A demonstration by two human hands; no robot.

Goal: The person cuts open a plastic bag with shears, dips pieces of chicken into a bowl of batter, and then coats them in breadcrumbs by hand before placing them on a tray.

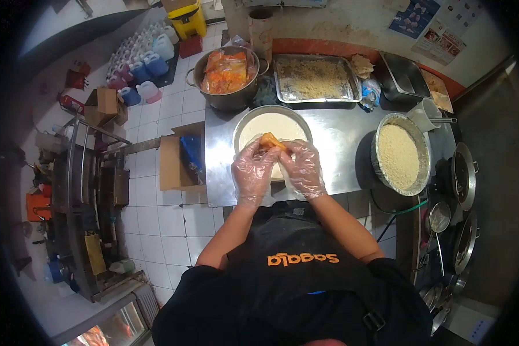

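Observation:
Both my hands wear clear plastic gloves and meet over a round metal bowl (243, 119) of pale, creamy batter (271, 122). Between their fingertips they pinch an orange piece of food (272, 140) that looks like marinated chicken. My left hand (252, 175) grips it from the left, fingers curled. From the other side, my right hand (303, 168) closes on it too. The fingers partly cover the piece, and the hands hide the near part of the bowl.
A pot (225, 101) with bagged orange food stands at the back left, beside a crumb-strewn metal tray (317, 98). To the right is a large basin (425, 167) of pale crumbs. Pans (466, 242) line the far right; a cardboard box (176, 167) sits left of the steel table (343, 130).

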